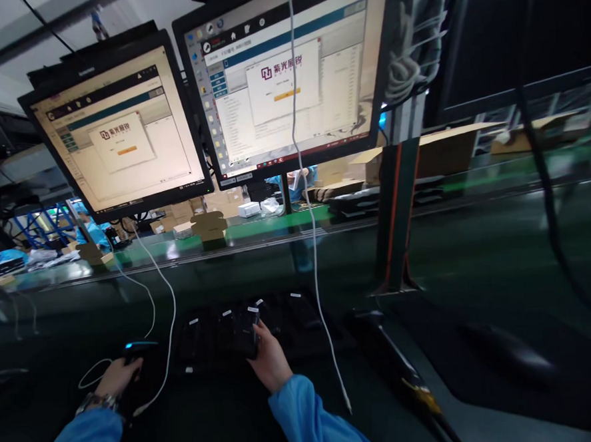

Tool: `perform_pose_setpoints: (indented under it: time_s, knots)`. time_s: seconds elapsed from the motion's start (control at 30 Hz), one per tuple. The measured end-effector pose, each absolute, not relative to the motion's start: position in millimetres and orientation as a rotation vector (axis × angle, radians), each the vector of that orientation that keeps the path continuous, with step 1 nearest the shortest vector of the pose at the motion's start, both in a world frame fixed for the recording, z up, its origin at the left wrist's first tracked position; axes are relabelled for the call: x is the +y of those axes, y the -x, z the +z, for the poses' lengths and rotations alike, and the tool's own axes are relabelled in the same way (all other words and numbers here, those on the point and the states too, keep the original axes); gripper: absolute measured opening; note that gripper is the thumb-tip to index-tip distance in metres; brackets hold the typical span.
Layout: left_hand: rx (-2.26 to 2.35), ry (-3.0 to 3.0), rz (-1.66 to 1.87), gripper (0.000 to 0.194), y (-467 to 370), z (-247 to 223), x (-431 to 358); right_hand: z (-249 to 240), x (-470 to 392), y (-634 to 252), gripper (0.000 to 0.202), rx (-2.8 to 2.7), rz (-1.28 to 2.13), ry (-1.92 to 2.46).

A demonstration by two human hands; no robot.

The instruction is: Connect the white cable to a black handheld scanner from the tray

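My right hand (270, 360) grips a dark phone (247, 332) with a white label at its top, lifted from a row of several similar dark phones (217, 332) lying on the dark bench. My left hand (115, 377), a watch on its wrist, rests on a black handheld device (136, 353) with a bluish light; it looks like a scanner. White cables (165, 302) run from that spot up toward the monitors. Both sleeves are blue.
Two lit monitors (119, 125) (286, 75) hang above the bench, each showing a dialog window. A white cable (314, 246) dangles in front of the right one. A post (396, 221) stands at the right, a dark mouse (508, 351) beyond it. A conveyor with boxes (210, 229) runs behind.
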State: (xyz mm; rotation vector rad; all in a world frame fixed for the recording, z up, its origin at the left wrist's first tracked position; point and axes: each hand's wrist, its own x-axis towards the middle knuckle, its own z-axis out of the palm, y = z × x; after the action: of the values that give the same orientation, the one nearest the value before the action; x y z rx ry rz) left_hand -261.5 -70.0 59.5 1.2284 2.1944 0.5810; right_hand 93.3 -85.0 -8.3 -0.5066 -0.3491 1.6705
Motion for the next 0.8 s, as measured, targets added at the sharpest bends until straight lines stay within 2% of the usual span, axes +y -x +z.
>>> perform_pose_setpoints:
  time_s: [0.1, 0.2, 0.27, 0.3, 0.37, 0.57, 0.8]
  knots:
    - [2.174, -1.127, 0.883, 0.025, 256, 89, -89, -8, -84, -92, 0.095, -0.273, 1.689, 0.490]
    - [1.654, -0.962, 1.241, 0.019, 221, 124, -117, -9, -83, -90, 0.092, -0.246, 1.678, 0.515]
    - [1.418, -0.943, 1.280, 0.075, 186, 142, -135, -9, -83, -89, 0.083, -0.238, 1.703, 0.509]
    - [1.405, -0.996, 1.217, 0.085, 168, 148, -142, -9, -84, -89, 0.080, -0.249, 1.713, 0.486]
    - [1.419, -1.130, 1.091, 0.090, 134, 151, -151, -7, -86, -88, 0.082, -0.293, 1.711, 0.416]
    - [1.394, -1.590, 0.870, 0.070, 69, 123, -143, -4, -95, -77, 0.102, -0.470, 1.580, 0.434]
    - [1.444, -1.742, 0.853, 0.060, 46, 120, -138, -21, -85, -70, 0.097, -0.518, 1.362, 0.575]
